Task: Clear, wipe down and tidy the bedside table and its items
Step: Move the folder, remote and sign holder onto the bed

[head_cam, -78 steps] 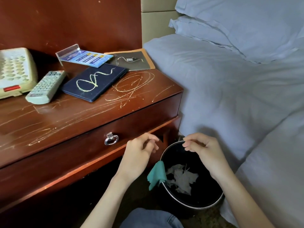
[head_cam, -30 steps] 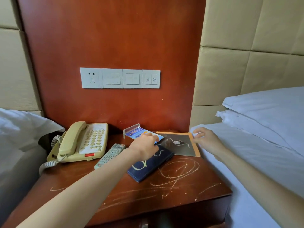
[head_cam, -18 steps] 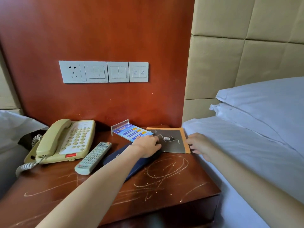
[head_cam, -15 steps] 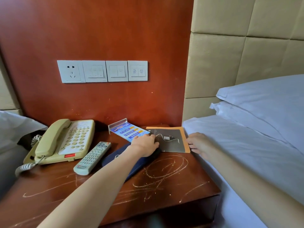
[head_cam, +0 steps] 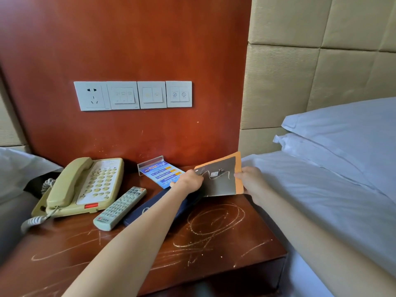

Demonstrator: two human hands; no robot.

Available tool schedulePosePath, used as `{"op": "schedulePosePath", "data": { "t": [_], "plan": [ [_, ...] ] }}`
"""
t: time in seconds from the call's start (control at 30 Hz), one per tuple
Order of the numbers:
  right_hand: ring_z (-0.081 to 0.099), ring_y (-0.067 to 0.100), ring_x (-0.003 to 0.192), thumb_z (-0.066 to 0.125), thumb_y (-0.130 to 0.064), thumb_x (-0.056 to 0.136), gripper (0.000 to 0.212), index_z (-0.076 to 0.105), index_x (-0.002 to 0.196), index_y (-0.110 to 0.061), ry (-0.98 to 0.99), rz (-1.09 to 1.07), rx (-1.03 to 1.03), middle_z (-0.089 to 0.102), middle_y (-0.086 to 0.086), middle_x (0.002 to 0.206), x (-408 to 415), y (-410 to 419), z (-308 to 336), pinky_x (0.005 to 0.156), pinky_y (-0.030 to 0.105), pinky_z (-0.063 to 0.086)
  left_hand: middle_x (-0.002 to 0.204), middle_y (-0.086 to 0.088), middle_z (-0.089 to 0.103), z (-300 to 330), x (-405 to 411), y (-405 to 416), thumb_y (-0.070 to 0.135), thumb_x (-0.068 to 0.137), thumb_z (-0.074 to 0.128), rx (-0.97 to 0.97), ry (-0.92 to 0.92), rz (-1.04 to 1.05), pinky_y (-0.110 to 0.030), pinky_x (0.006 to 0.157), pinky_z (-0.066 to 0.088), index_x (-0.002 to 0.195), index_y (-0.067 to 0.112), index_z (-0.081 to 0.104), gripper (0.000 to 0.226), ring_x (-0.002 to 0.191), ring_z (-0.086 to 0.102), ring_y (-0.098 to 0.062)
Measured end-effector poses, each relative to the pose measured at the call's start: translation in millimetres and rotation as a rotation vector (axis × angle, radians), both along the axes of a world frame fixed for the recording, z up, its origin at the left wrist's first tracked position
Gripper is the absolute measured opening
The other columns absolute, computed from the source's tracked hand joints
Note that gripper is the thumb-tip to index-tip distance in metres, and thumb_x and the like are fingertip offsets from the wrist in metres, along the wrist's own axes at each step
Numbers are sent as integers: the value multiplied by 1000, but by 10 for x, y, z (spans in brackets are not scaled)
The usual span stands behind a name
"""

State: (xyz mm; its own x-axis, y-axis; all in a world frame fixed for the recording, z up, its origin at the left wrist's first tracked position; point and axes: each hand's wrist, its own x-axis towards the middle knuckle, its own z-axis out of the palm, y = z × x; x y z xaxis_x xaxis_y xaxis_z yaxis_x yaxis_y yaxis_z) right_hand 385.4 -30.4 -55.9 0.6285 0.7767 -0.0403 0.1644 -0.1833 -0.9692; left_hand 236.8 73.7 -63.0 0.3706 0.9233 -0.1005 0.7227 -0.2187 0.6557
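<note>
- Head view, the one camera: both hands were on the orange-bordered card [head_cam: 218,176] at the back right corner of the bedside table [head_cam: 225,239]. The left hand [head_cam: 188,181] gripped its left edge with curled fingers, and the right hand [head_cam: 250,182] pinched its right edge. The card stood tilted, its far edge raised off the wood and leaning toward the wall panel [head_cam: 128,50].
- The card's near edge sat just above the dark blue folder [head_cam: 150,207], which lay flat under the left forearm. The acrylic leaflet stand [head_cam: 159,171] was just behind the left hand, the remote [head_cam: 120,207] lay beside the folder, and the telephone [head_cam: 85,187] stood at the left.
- Pale scribble marks [head_cam: 214,219] covered the bare wood in front, so I judged the wiping not yet done and the clearing only beginning.
- To do this lift well, I would keep both edges held evenly so the thin card does not bend, and raise it straight up before carrying it off.
- The left wrist would need to clear the leaflet stand, which looked light and easy to knock.
- The bed [head_cam: 321,189] touched the table's right side and seemed the nearest place to set things down; whether the card was meant to go there could not be told.
- The switch plate [head_cam: 132,95] on the wall was well above the work.
</note>
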Motion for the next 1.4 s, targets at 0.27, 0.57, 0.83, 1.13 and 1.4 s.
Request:
{"op": "schedulePosePath", "data": {
  "t": [0.27, 0.57, 0.83, 1.13, 1.4],
  "plan": [
    [59, 19, 77, 47, 0, 95, 15, 56, 90, -12, -57, 51, 204, 62, 4, 86, -103, -74, 361, 63, 27, 44, 98, -9, 61, 100, -98, 10, 20, 102, 35, -110, -300, 45, -30, 85, 42, 121, 0, 60, 38, 98, 59, -32],
    [61, 22, 81, 48, -4, 95, 13, 58, 94, -13, -88, 12, 359, 68, 10, 95, 213, -283, 733, 69, 31, 44, 109, -12, 54, 485, 50, -174, 6, 99, 41, -313, -720, 39, -32, 74, 49, 112, 8, 61, 24, 99, 52, -25],
    [62, 15, 73, 50, -3, 94, 17, 60, 88, -17, -62, -91, 457, 68, -1, 83, 786, -810, 828, 61, 28, 43, 107, -12, 56, 597, 626, -461, -2, 95, 43, -257, -762, -120, -31, 79, 55, 126, -8, 54, 33, 92, 58, -23],
    [55, 27, 78, 53, -1, 92, 12, 59, 100, -7, 67, -281, 326, 61, 16, 93, 1441, -1392, 392, 68, 36, 43, 137, -9, 50, 250, 1283, -926, -7, 97, 36, -309, -719, -292, -15, 61, 39, 148, 8, 30, 53, 83, 53, -8],
    [60, 29, 73, 65, -4, 80, 6, 60, 77, -2, -192, -500, -87, 60, 18, 80, 1772, -1461, 252, 64, 35, 52, 81, 0, 55, 12, 1493, -982, 1, 95, 48, -352, -574, -239, -19, 57, 38, 139, 6, 42, 45, 67, 47, -8]
  ]
}}
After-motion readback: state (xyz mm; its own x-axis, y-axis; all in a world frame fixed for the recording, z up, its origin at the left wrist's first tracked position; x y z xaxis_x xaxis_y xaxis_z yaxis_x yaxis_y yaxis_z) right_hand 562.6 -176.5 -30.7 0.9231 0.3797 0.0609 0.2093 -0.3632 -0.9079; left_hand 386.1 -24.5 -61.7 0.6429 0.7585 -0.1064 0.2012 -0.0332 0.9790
